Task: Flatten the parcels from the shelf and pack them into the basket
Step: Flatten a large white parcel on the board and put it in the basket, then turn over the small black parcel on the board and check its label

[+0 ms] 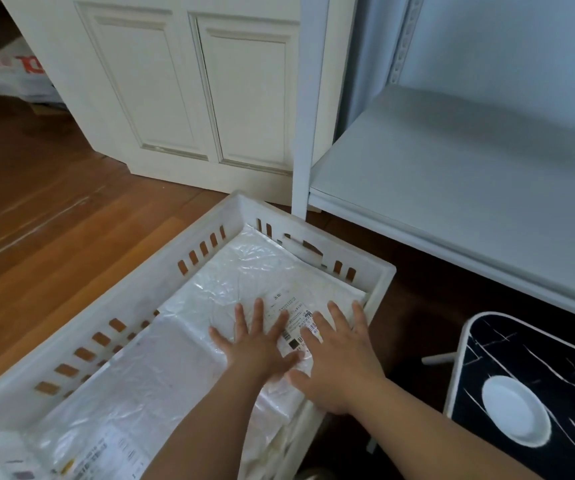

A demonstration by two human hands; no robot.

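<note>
Parcel (244,282) lies flat in the basket (376,271) under both grips, left hand (258,344) and right hand (338,362) pressing, fingers spread wide.

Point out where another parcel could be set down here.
The white shelf board right of the basket is bare. The wooden floor left of it is open too. Inside the basket it is crowded: parcels cover the bottom, both hands pressing the top one.
</note>
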